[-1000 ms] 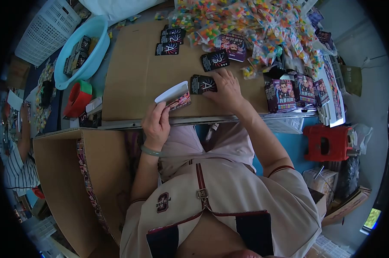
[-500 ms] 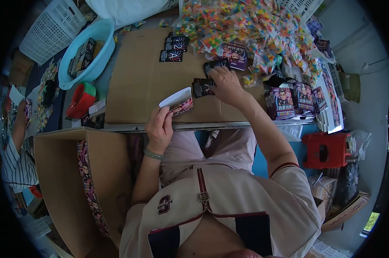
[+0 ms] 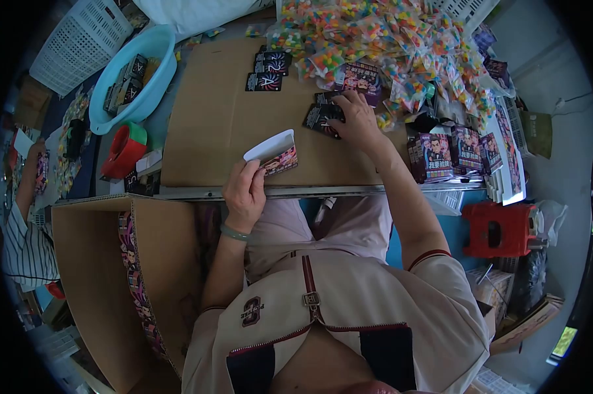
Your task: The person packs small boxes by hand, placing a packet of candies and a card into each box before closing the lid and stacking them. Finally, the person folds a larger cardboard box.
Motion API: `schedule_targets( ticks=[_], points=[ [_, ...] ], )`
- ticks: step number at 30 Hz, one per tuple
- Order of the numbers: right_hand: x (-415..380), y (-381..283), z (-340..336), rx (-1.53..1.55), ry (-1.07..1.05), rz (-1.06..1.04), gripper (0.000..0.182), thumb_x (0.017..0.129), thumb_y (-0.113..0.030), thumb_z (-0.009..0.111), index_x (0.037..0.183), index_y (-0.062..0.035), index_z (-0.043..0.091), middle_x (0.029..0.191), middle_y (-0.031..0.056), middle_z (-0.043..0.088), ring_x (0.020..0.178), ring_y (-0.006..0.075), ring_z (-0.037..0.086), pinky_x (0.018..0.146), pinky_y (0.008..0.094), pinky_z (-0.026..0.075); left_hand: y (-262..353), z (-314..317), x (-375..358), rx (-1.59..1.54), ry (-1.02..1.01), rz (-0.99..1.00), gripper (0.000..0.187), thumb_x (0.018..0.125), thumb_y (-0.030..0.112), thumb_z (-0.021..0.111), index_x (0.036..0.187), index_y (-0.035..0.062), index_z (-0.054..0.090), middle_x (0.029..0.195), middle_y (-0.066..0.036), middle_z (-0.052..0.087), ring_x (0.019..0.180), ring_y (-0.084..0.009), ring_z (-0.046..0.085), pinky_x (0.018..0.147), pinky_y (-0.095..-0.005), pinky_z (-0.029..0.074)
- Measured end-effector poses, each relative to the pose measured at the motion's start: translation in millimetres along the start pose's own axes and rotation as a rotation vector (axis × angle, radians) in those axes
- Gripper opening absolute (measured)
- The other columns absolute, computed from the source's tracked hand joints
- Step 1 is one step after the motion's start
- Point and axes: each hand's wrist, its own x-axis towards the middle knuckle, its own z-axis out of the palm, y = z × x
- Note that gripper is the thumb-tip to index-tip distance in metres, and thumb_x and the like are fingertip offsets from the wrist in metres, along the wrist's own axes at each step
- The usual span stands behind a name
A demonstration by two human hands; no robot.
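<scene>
My left hand point(image 3: 245, 197) pinches a small printed carton point(image 3: 282, 163) by its near end. The carton's top gapes, with its white flap standing up. Farther off, my right hand point(image 3: 360, 122) has its thumb and fingers closed on a black card packet point(image 3: 322, 119) just above the cardboard. Another dark packet lies partly hidden under those fingers. Beyond them is a purple printed box point(image 3: 360, 79) at the edge of the sweets. Toward the back left of the cardboard, several black card packets point(image 3: 265, 81) overlap in a column, one marked A.
A heap of clear sachets of coloured sweets point(image 3: 381, 39) covers the back. Printed boxes point(image 3: 434, 157) stand at right. A blue basin point(image 3: 99, 118) holds black packets, near a red tape dispenser point(image 3: 122, 157). A large carton point(image 3: 93, 262) stands at left; another person's arm point(image 3: 30, 174) shows beyond.
My right hand has shifted slightly right and away from me, and the black packet has moved with it, now tilted beside the other dark packet. My left hand still holds the carton, nearly unmoved.
</scene>
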Motion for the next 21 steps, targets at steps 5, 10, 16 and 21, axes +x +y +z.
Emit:
schedule_targets(
  ticks=[5,10,16,21],
  points=[
    [-11.8,-4.9,-4.1,0.041,-0.023,0.022,0.062,0.071,-0.031,0.077,0.124,-0.006,0.056,0.119,0.0124,0.056,0.112,0.0339,0.053,0.093,0.0455,0.042,0.8,-1.4,-2.5,-0.012,-0.021,0.012,0.027,0.085,0.001,0.066,0.111,0.0051,0.059,0.101,-0.017,0.064,0.081,-0.0337,0.065,0.066,-0.0381,0.053],
    [-8.8,-10.3,-18.8,-0.002,0.047,0.011,0.066,0.069,-0.033,0.079,0.125,-0.0049,0.056,0.12,0.0127,0.056,0.116,0.0322,0.051,0.096,0.0468,0.038,2.2,0.3,0.3,-0.003,-0.015,0.021,0.028,0.085,0.001,0.066,0.112,0.0049,0.058,0.101,-0.017,0.064,0.081,-0.0336,0.065,0.066,-0.038,0.053],
    [-18.2,-20.2,-15.6,-0.018,-0.048,-0.006,0.067,0.075,-0.036,0.075,0.13,-0.0047,0.053,0.131,0.0149,0.051,0.124,0.0318,0.046,0.099,0.0482,0.035,3.1,-1.9,-0.3,0.005,-0.008,0.031,0.028,0.084,0.001,0.067,0.111,0.0053,0.059,0.1,-0.017,0.064,0.079,-0.0333,0.065,0.065,-0.0379,0.053],
    [-79.7,-65.4,18.2,0.001,0.013,0.005,0.053,0.087,-0.029,0.063,0.131,-0.0034,0.05,0.147,0.0179,0.037,0.138,0.0344,0.033,0.104,0.0647,0.027,3.0,-2.9,-4.3,0.007,-0.011,0.042,0.027,0.084,0.002,0.068,0.11,0.0058,0.059,0.097,-0.016,0.064,0.077,-0.0333,0.065,0.064,-0.0375,0.053]
  ],
)
